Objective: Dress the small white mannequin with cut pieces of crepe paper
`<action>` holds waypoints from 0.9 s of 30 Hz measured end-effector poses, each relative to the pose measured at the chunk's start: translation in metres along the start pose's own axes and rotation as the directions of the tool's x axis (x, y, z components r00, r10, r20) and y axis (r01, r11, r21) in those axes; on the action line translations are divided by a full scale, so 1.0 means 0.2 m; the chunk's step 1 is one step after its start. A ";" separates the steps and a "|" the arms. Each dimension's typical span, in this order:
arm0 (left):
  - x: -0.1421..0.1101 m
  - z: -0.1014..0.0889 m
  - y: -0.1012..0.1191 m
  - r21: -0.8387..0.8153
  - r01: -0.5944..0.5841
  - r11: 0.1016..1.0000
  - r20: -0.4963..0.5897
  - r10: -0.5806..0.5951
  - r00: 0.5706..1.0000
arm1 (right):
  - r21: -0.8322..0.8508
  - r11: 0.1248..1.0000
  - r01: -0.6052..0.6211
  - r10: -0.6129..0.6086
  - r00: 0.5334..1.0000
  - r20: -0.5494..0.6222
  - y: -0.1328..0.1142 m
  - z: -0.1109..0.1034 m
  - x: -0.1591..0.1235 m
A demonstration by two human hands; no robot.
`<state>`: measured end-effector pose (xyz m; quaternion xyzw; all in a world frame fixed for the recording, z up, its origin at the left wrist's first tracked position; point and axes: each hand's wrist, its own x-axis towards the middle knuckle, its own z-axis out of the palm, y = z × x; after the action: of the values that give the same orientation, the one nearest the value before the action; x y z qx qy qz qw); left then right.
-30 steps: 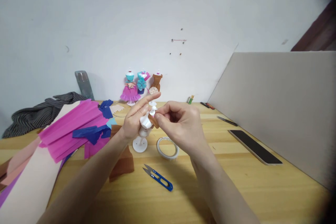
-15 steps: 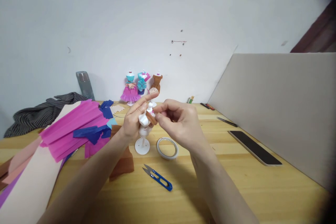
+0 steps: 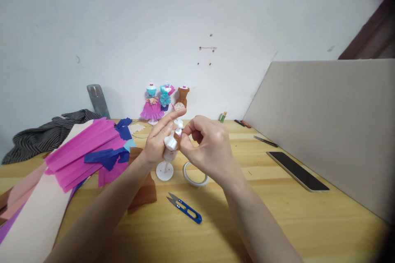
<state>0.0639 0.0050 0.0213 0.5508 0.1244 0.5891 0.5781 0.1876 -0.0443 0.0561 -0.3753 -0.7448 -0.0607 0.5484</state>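
A small white dress-form mannequin [image 3: 170, 143] on a round base [image 3: 164, 171] is tilted in front of me. My left hand [image 3: 158, 141] is closed around its far left side, with the index finger stretched out past the neck. At the neck and shoulder of the mannequin, a strip of brown crepe paper [image 3: 177, 136] is partly hidden by fingers. Thumb and index finger of my right hand [image 3: 206, 144] pinch the strip's end. Below the hands lie a roll of double-sided tape [image 3: 186, 176] and blue thread snips [image 3: 185, 208].
Dressed mini mannequins [image 3: 152, 109] stand along the wall. Crepe paper sheets [image 3: 82, 148], a striped cloth [image 3: 49, 133] and a flask [image 3: 98, 100] are at left. Brown paper [image 3: 143, 195] lies near my left forearm. A phone [image 3: 298, 171], tweezers [image 3: 265, 141] and a board [image 3: 324, 119] are at right.
My right hand has moved slightly closer to the mannequin's neck, and less of the brown strip shows. The mannequin's tilt shifted a little and came back. My left hand keeps its hold.
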 end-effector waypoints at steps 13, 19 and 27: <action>0.04 -0.07 -0.01 -0.211 0.090 0.973 0.196 -0.048 0.979 | 0.324 0.936 -0.137 0.129 0.991 0.048 0.09 -0.13 0.02; 0.05 -0.08 -0.02 -0.253 0.101 0.962 0.168 -0.059 0.984 | 0.326 0.931 -0.162 0.161 0.986 0.029 0.07 -0.14 0.02; 0.05 -0.08 -0.01 -0.281 0.119 0.952 0.153 -0.078 0.985 | 0.230 0.963 -0.140 0.150 0.988 -0.028 0.07 -0.18 0.04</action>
<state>0.0551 0.0232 0.0184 0.4933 0.0237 0.5311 0.6885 0.2223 -0.0487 0.0718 -0.3621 -0.7048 0.0570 0.6074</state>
